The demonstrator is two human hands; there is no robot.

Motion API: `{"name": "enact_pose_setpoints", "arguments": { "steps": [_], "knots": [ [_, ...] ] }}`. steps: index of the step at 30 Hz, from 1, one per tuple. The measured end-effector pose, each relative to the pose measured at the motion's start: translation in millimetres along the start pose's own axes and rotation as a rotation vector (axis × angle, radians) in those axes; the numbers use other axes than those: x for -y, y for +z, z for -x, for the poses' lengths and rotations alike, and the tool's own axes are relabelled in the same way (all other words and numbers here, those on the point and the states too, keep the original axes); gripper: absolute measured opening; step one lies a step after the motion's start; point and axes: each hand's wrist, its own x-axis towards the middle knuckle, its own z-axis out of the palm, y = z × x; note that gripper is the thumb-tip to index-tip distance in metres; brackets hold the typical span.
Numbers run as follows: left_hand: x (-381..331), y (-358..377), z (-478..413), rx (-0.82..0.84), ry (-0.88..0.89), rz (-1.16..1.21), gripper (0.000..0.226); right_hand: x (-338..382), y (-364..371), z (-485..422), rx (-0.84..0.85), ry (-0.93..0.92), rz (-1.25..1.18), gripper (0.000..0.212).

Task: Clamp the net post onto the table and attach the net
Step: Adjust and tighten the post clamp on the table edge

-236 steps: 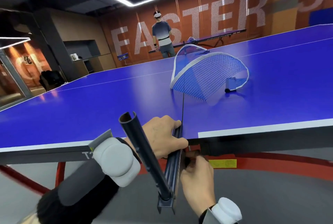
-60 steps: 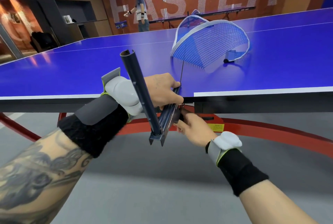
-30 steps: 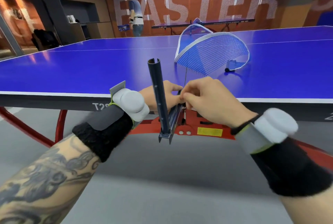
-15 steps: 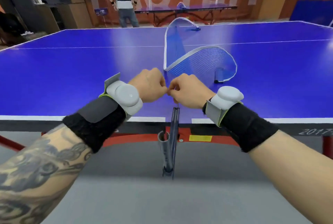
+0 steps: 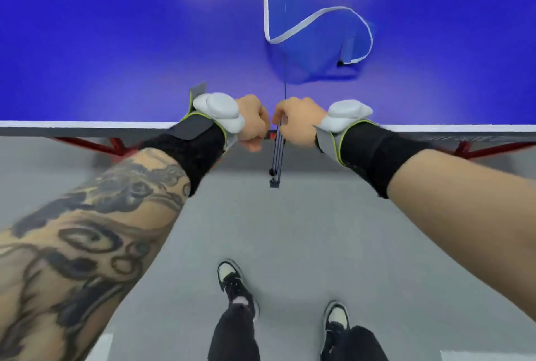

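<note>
The dark metal net post (image 5: 276, 157) sits at the frame centre. It projects from the near edge of the blue tabletop (image 5: 116, 41) out over the grey floor (image 5: 290, 230). Its upper end lies at the tabletop edge and its lower end points toward the bottom of the frame.

Right hand (image 5: 300, 120): positioned just right of the post. Grip: fingers curled round the upper end of the post at the tabletop edge.

Left hand (image 5: 253, 125): positioned just left of the post, close to the right hand but apart from it. Its fingers are curled tight; whether this grip contains anything cannot be determined.

A thin dark cord (image 5: 285, 79) runs from between the hands up the frame to the blue mesh net with white edge band (image 5: 324, 50). The net lies loose and curled on the tabletop, upper right of centre, and is not stretched.

A white line (image 5: 87, 123) borders the tabletop's near edge. A red metal frame (image 5: 95, 144) shows below the edge at left and right.

Each wrist carries a black wristband, left (image 5: 191, 151) and right (image 5: 374, 154), with a pale grey pod on top, left (image 5: 219, 111) and right (image 5: 346, 114). The left forearm is tattooed.

Two black-and-white shoes (image 5: 232, 279) stand on the floor at bottom centre.
</note>
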Motion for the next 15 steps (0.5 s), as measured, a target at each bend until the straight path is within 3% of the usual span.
{"name": "enact_pose_setpoints", "arguments": {
  "steps": [4, 8, 12, 15],
  "knots": [
    [17.7, 13.7, 22.8, 0.082, -0.029, -0.106, 0.047, -4.8, -0.3, 41.5, 0.150, -0.068, -0.040, 0.046],
    [46.0, 35.1, 28.9, 0.207, -0.008, -0.105, 0.048, 0.7, 19.8, 68.7, 0.238, -0.092, -0.105, 0.056],
    [79.3, 61.6, 18.0, 0.158, 0.058, -0.099, 0.055, 16.9, 47.9, 68.6, 0.086, -0.039, -0.172, 0.020],
    [92.6, 82.2, 16.0, 0.104, 0.059, 0.107, 0.057, 17.9, 48.0, 71.7, -0.030, 0.025, -0.183, 0.009]
  ]
}}
